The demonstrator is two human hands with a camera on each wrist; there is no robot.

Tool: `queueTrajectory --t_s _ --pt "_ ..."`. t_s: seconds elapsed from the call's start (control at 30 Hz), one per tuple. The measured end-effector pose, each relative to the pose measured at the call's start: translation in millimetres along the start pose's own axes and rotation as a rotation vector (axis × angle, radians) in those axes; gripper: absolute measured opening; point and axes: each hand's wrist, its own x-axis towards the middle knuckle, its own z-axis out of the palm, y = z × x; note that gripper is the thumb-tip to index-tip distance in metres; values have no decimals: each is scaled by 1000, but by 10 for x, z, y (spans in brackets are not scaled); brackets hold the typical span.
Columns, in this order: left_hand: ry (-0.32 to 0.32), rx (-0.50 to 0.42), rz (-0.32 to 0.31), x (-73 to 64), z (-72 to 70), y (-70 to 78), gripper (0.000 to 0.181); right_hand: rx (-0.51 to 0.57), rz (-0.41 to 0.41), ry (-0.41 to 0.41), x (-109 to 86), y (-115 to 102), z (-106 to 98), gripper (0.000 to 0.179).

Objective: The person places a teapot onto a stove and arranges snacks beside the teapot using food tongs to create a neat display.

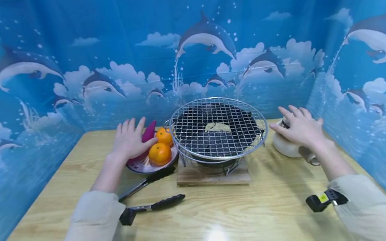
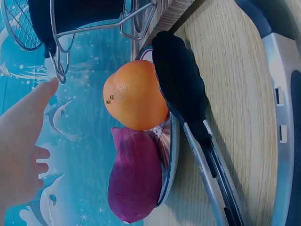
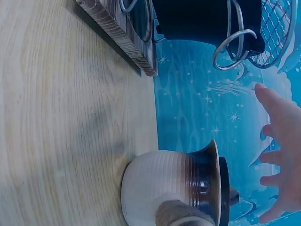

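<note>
My left hand (image 1: 129, 139) hovers with spread fingers above a plate (image 1: 143, 167) that bears oranges (image 1: 159, 154) and a purple sweet potato (image 2: 135, 176); it holds nothing. Over at the right, my right hand (image 1: 299, 127) is likewise spread, above a ceramic teapot (image 3: 157, 181) with a dark rim and a stubby side handle, partly hidden in the head view. In the right wrist view a gap shows between hand and pot. Between both hands stands a small stove with a round wire grill (image 1: 221, 155) on top, set on a wooden board (image 1: 213, 180).
Black-tipped tongs (image 1: 150, 180) lean by the plate's front edge, one tip against its rim in the left wrist view. A second black-handled utensil (image 1: 166, 203) lies in front of them. A dolphin-print curtain (image 1: 127, 37) closes off the back and sides of the wooden table (image 1: 259, 215).
</note>
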Motion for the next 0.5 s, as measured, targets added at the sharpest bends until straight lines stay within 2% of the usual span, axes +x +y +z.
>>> queueTrajectory --t_s 0.17,0.33,0.5 --pt "7 6 10 -29 -14 13 82 3 -2 -13 -46 24 -37 88" --pt "15 1 36 -70 -41 22 68 -4 -18 -8 -120 42 -74 86" --pt "33 15 100 -107 -90 52 53 -22 -58 30 -212 34 -86 81"
